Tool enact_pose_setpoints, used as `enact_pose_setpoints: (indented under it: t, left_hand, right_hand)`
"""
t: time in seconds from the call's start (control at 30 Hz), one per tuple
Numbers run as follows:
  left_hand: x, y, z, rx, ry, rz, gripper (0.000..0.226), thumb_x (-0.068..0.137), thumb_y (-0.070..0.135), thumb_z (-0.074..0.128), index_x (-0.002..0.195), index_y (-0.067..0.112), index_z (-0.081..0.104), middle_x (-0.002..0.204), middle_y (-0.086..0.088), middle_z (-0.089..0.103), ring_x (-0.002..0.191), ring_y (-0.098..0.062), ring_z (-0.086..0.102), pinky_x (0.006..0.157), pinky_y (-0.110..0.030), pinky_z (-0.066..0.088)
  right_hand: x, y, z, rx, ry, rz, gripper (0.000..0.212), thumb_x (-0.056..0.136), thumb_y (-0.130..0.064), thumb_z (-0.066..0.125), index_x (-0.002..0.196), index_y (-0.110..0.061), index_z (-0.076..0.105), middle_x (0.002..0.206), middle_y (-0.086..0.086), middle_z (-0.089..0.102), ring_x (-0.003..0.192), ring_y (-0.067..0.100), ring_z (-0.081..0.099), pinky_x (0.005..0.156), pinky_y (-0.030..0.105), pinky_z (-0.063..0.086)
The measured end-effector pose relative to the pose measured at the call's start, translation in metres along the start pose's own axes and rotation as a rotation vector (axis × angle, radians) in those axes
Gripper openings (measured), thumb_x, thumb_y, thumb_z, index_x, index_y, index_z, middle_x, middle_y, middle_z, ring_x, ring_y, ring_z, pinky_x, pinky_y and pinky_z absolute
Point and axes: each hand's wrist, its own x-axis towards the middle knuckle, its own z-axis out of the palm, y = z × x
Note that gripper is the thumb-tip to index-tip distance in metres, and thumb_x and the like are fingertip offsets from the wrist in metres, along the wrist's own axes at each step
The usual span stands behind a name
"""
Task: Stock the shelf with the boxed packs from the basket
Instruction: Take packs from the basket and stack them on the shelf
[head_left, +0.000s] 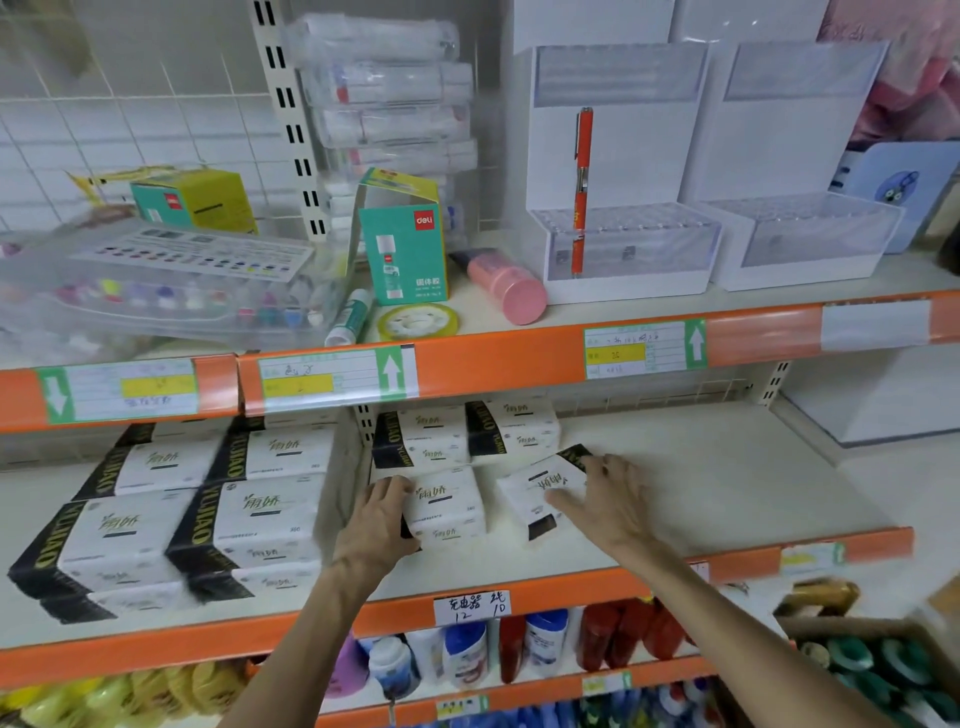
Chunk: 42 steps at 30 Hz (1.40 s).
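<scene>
Orange-edged shelf (727, 493) holds packs (130, 530) lettered YUJIAO. Left hand (382, 519) clasps the front pack (449, 506) by its black end; right hand (608, 499), fingers (597, 464) spread straight, presses a skewed pack (535, 493) right of it.

I get a bright, even picture, lit softly from above and in front, with no hard shadows. The orange shelf rail (519, 358) throws a dim band over the back of the lower desk (701, 483). A faint shadow sits under the pack (452, 509) in the middle of the frame, whose print reads fairly sharp. Glare and a milky haze wash out the clear plastic cases (384, 93) at upper centre and the white display boxes (618, 171) to their right. The stacked packs (130, 535) at lower left smear with blur, as does the cardboard box (831, 626) at lower right. Wide-angle distortion bows the rail and stretches the corners.
</scene>
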Motion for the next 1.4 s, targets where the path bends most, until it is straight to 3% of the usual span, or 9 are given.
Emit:
enact_pose_setpoints:
  t: [0.17,0.27,0.37,0.43,0.5,0.6,0.83,1.2,1.4]
  left_hand:
    - [0.001,-0.004,-0.001,0.033,-0.036,0.001,0.069,0.072,0.028,0.078,0.127,0.027,0.036,0.136,0.006,0.04,0.129,-0.019,0.033,0.098,-0.038,0.045]
    - [-0.001,-0.005,-0.003,0.057,-0.025,-0.005,0.07,0.072,0.028,0.078,0.129,0.026,0.036,0.135,0.005,0.041,0.127,-0.019,0.033,0.098,-0.037,0.046]
    - [-0.004,-0.004,-0.003,0.085,0.007,-0.01,0.07,0.074,0.03,0.077,0.131,0.026,0.036,0.135,0.005,0.039,0.126,-0.02,0.033,0.097,-0.036,0.047]
    - [-0.007,-0.003,0.0,0.108,0.042,-0.004,0.067,0.077,0.029,0.073,0.132,0.026,0.036,0.134,0.004,0.038,0.125,-0.021,0.033,0.096,-0.036,0.048]
    - [-0.009,-0.003,0.002,0.117,0.068,-0.006,0.065,0.078,0.029,0.071,0.133,0.026,0.037,0.133,0.003,0.037,0.125,-0.021,0.032,0.094,-0.035,0.049]
    - [-0.011,-0.005,0.003,0.138,0.071,-0.013,0.066,0.079,0.033,0.072,0.134,0.029,0.037,0.132,0.002,0.036,0.125,-0.021,0.032,0.092,-0.036,0.052]
    - [-0.01,-0.008,0.0,0.133,0.053,-0.023,0.066,0.081,0.032,0.071,0.137,0.033,0.037,0.134,0.005,0.036,0.126,-0.02,0.032,0.089,-0.035,0.053]
    - [0.008,-0.002,0.004,0.106,0.11,-0.063,0.053,0.087,0.023,0.064,0.135,0.027,0.043,0.137,0.005,0.041,0.12,-0.023,0.038,0.089,-0.035,0.05]
    - [0.025,-0.004,0.002,0.104,0.106,-0.064,0.054,0.089,0.016,0.061,0.138,0.028,0.042,0.141,0.008,0.042,0.125,-0.022,0.036,0.091,-0.034,0.051]
  right_hand:
    - [-0.014,-0.045,0.02,-0.165,-0.087,-0.144,0.07,0.081,-0.063,0.051,0.139,-0.025,0.041,0.139,0.003,0.043,0.128,0.027,0.032,0.105,0.042,0.028]
    - [-0.015,-0.036,0.014,-0.132,-0.109,-0.21,0.06,0.083,-0.022,0.058,0.139,-0.028,0.039,0.143,-0.004,0.039,0.133,0.022,0.027,0.107,0.038,0.024]
    - [-0.012,-0.009,-0.006,-0.1,-0.144,-0.221,0.07,0.077,0.012,0.047,0.129,-0.035,0.049,0.146,-0.013,0.038,0.137,0.018,0.02,0.106,0.035,0.021]
    - [-0.006,0.007,-0.019,-0.141,-0.146,-0.17,0.055,0.084,0.004,0.049,0.123,-0.034,0.055,0.148,-0.01,0.037,0.141,0.021,0.016,0.11,0.039,0.02]
    - [-0.004,0.013,-0.023,-0.156,-0.147,-0.133,0.036,0.091,-0.024,0.053,0.127,-0.029,0.055,0.147,-0.005,0.04,0.139,0.024,0.02,0.111,0.042,0.024]
    - [-0.009,0.01,-0.014,-0.136,-0.189,-0.095,0.057,0.084,-0.051,0.059,0.132,-0.022,0.047,0.138,-0.001,0.046,0.13,0.025,0.031,0.103,0.042,0.035]
    - [-0.005,0.009,0.006,-0.151,-0.088,-0.13,0.067,0.086,-0.053,0.06,0.143,-0.031,0.034,0.139,0.001,0.039,0.123,0.027,0.034,0.099,0.042,0.041]
    - [0.005,-0.024,0.023,-0.09,0.017,-0.099,0.055,0.089,-0.052,0.057,0.136,-0.026,0.044,0.132,0.012,0.037,0.117,0.029,0.035,0.091,0.034,0.043]
    - [0.019,-0.027,0.034,-0.009,0.017,-0.089,0.05,0.093,-0.039,0.059,0.138,-0.024,0.042,0.13,0.011,0.034,0.115,0.028,0.038,0.084,0.033,0.048]
